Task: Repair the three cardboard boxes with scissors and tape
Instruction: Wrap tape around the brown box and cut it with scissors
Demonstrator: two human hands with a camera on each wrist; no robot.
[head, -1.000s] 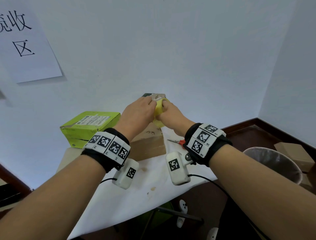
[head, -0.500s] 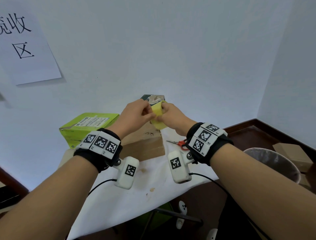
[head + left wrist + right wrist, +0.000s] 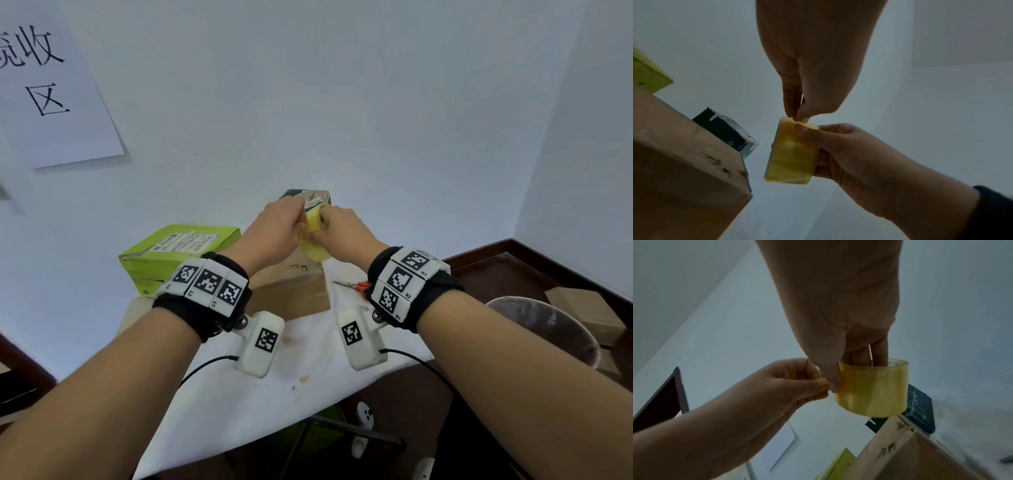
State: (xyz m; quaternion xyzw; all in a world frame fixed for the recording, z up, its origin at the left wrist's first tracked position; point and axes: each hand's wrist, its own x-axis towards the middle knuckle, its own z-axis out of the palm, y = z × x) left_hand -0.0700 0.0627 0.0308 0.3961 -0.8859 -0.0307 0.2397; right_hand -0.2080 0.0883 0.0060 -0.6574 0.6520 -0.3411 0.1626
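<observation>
With your right hand (image 3: 342, 233) hooked through the yellow tape roll (image 3: 317, 233), held above the brown cardboard box (image 3: 291, 291), your left hand (image 3: 277, 229) pinches its loose end at nine o'clock; peel slowly and evenly.

Wall sheet (image 3: 51, 92): "收", "区". Left wristband (image 3: 205, 284): L1, L2.

Quick count: three boxes on the worktop (image 3: 239, 394), one green (image 3: 178, 246), one brown (image 3: 291, 291), one dark (image 3: 310, 197). One tape roll (image 3: 317, 236), one pair of scissors (image 3: 352, 285), two hands.
</observation>
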